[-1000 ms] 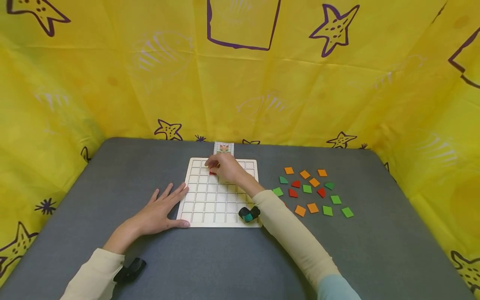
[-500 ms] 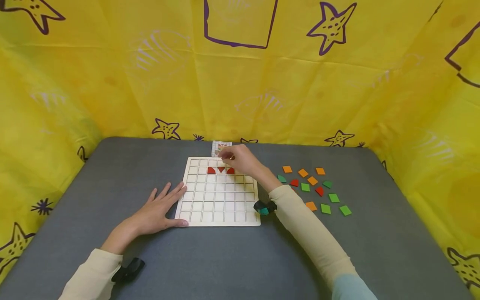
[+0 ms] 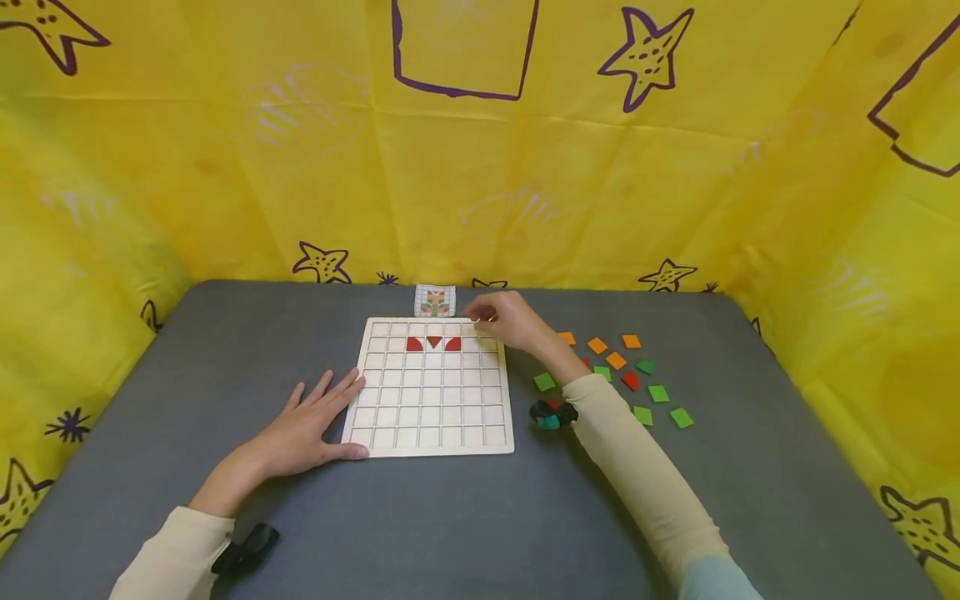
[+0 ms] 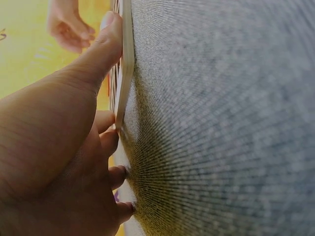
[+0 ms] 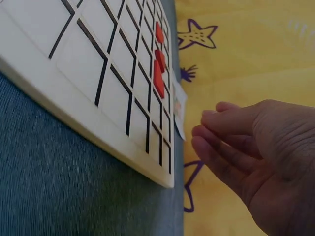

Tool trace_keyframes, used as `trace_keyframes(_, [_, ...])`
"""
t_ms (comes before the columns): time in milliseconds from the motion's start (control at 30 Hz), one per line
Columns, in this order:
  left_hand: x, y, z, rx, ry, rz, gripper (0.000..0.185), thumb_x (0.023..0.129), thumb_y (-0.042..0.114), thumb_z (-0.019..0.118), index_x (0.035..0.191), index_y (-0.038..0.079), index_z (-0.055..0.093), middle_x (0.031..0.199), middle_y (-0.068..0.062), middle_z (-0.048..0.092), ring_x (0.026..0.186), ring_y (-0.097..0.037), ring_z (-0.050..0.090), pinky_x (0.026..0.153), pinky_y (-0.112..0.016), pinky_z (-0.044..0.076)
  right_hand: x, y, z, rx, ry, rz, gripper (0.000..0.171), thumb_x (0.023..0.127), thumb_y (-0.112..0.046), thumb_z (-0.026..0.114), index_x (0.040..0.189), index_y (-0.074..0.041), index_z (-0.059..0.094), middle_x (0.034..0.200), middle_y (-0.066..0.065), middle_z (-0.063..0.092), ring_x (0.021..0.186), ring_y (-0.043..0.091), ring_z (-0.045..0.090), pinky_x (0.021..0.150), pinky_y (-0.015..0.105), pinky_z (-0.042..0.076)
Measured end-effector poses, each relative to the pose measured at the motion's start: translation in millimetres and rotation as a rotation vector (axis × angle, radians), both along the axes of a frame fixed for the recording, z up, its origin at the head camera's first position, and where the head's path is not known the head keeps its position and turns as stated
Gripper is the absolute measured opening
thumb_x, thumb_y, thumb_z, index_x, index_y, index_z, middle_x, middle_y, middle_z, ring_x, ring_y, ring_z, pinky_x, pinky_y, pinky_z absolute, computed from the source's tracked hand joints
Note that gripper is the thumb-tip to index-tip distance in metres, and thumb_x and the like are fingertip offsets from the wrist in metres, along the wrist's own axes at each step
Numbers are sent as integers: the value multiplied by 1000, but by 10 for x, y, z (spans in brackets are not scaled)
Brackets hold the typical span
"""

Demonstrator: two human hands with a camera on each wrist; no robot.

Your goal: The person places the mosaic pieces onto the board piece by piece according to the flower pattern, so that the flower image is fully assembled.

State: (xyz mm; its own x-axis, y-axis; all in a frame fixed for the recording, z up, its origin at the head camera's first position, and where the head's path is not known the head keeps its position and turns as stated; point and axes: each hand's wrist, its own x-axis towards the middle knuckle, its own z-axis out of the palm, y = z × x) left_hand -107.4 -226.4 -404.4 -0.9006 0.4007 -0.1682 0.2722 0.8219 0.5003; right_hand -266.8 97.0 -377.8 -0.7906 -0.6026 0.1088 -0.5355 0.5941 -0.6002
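Observation:
A white gridded board [image 3: 431,417] lies on the table. Three red tiles sit in its second row from the far edge: a quarter-round tile [image 3: 414,344], a triangular tile [image 3: 434,342] and another quarter-round tile [image 3: 453,344]. My left hand [image 3: 303,433] rests at the board's left edge with fingers spread, the thumb on its near corner. Over the far right corner of the board hovers my right hand [image 3: 510,319]. In the right wrist view its fingers [image 5: 216,147] are loosely bent and hold nothing.
A small printed pattern card [image 3: 435,300] lies behind the board. To its right are scattered loose tiles: orange squares [image 3: 597,345], green squares [image 3: 657,393], a dark green tile [image 3: 644,367] and a red tile [image 3: 630,381]. A yellow patterned cloth [image 3: 450,167] surrounds the grey table [image 3: 420,525].
My right hand has drawn away from the red tiles toward the board's far right corner, uncovering the three tiles and the card. My left hand stays at the board's edge.

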Motion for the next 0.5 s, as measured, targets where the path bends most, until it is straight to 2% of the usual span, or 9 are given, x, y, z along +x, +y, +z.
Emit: trace_keyframes(500, [2, 7, 13, -20, -10, 11, 108, 76, 66, 70, 156, 9, 24, 163, -13, 16, 146, -49, 4, 110, -69, -2, 15, 581, -35, 27, -57, -41, 30, 87, 3, 70, 117, 3, 68, 107, 17, 70, 98, 28, 66, 85, 39, 54])
